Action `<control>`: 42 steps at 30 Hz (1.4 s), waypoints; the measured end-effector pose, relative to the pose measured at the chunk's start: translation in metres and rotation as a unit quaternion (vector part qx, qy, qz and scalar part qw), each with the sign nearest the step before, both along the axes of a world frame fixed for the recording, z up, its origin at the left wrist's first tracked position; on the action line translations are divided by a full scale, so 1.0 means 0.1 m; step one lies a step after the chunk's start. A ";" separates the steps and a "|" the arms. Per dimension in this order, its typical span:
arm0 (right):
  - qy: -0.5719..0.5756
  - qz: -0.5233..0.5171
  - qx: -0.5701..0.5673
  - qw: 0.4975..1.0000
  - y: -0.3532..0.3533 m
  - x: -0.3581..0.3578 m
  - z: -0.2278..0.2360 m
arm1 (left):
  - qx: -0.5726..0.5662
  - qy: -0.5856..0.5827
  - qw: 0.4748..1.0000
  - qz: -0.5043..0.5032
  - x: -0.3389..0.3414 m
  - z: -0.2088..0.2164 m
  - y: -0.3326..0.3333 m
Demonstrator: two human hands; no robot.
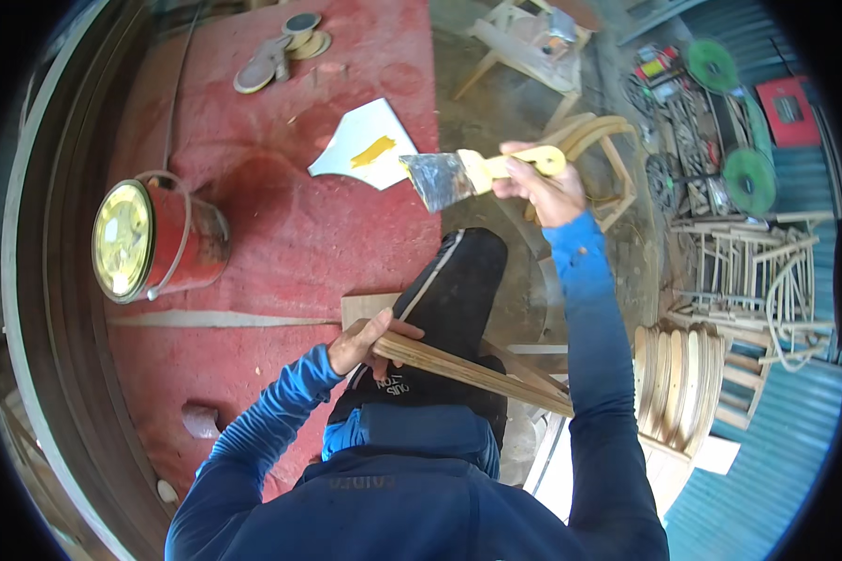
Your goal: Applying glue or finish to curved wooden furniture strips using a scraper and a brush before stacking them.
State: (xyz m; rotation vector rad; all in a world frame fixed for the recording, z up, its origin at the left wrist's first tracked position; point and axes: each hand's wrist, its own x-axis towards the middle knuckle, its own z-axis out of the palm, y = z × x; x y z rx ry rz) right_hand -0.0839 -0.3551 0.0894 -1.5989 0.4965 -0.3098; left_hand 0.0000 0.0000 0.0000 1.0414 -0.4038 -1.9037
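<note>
My right hand (538,185) is closed around the yellow handle of a putty knife (440,179), its wide blade stained and pointing left. The blade hangs close to the right edge of a white flat piece (365,122) on the red surface. A smear of yellow paste (374,151) lies on that piece. Across my thighs, a long plywood piece with layered edges (472,376) slants down to the right. My left hand (370,344) grips its left end, thumb on top. The far end of the plywood passes beside my right forearm.
A red bucket (192,234) with a yellow-smeared lid and wire handle stands at left. Farther back lies a sander-like tool (264,65) near round discs. On the right are curved wooden parts (678,383), a wooden chair frame (533,47) and green reels (748,180).
</note>
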 end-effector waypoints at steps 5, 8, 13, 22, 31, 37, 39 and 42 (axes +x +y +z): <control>-0.129 -0.157 0.222 0.954 0.15 -1.28 0.25 | -0.151 -0.036 0.988 -0.018 0.11 0.01 0.03; -0.194 -0.268 0.230 0.915 0.48 -2.22 0.47 | -0.093 -0.044 0.989 -0.102 0.14 0.07 -0.19; -0.340 -0.426 0.232 0.805 1.34 -3.57 0.61 | -0.137 -0.145 0.979 -0.049 0.23 -0.05 -0.19; -0.237 -0.759 -0.162 0.585 2.99 -5.71 0.73 | -0.091 -0.213 0.972 0.032 0.03 -0.21 -0.34; 0.177 -0.719 -0.412 0.531 3.05 -5.81 0.55 | -0.093 -0.242 0.965 0.038 0.05 -0.10 -0.28; 0.245 -0.583 -0.524 0.570 2.85 -5.55 0.44 | -0.090 -0.246 0.965 0.033 -0.01 0.03 -0.24; 0.244 -0.553 -0.550 0.577 2.84 -5.59 0.31 | -0.087 -0.236 0.967 0.047 -0.08 0.09 -0.24; 0.265 -0.525 -0.550 0.593 2.80 -5.58 0.22 | -0.083 -0.247 0.963 0.065 -0.09 0.12 -0.22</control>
